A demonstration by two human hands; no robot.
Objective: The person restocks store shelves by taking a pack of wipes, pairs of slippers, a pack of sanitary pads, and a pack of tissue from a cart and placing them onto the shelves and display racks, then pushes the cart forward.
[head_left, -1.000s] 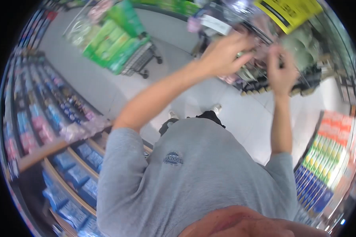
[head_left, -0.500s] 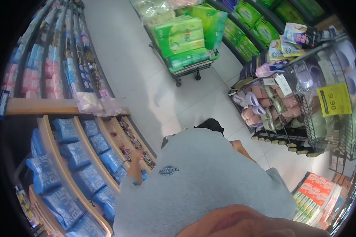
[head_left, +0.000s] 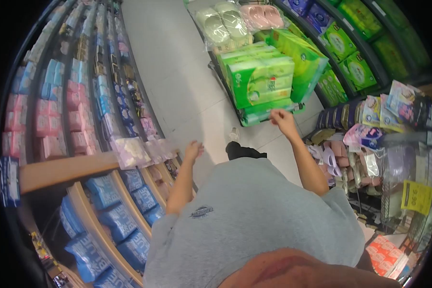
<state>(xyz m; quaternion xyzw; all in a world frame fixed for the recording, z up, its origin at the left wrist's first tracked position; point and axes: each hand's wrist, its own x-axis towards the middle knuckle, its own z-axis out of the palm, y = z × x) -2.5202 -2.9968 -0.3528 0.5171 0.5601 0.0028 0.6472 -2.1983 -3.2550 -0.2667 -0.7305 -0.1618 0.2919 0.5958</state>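
My left hand [head_left: 193,150] hangs over the floor beside the left shelves, its fingers apart and nothing in them. Near the close edge of the shopping cart [head_left: 247,120] is my right hand [head_left: 282,118], fingers curled; whether it touches the cart's handle or anything else is too small to tell. Large green packs [head_left: 259,79] fill the cart, with another green pack [head_left: 300,65] leaning at their right. Behind them lie pale green slippers [head_left: 221,24] and pink slippers [head_left: 263,17] in clear plastic.
Shelves of pink and blue packs [head_left: 48,117] stand at the left, above blue bags [head_left: 117,221]. At the right is a wire rack of slippers [head_left: 338,158] with a yellow price sign [head_left: 416,197]. Green packs [head_left: 338,41] line the back right shelves. Grey floor [head_left: 177,86] runs between.
My hands have left the slipper rack, dropped to my sides, then risen forward. The cart now appears closer, with my right hand near its edge. The rack has shifted right and down in view.
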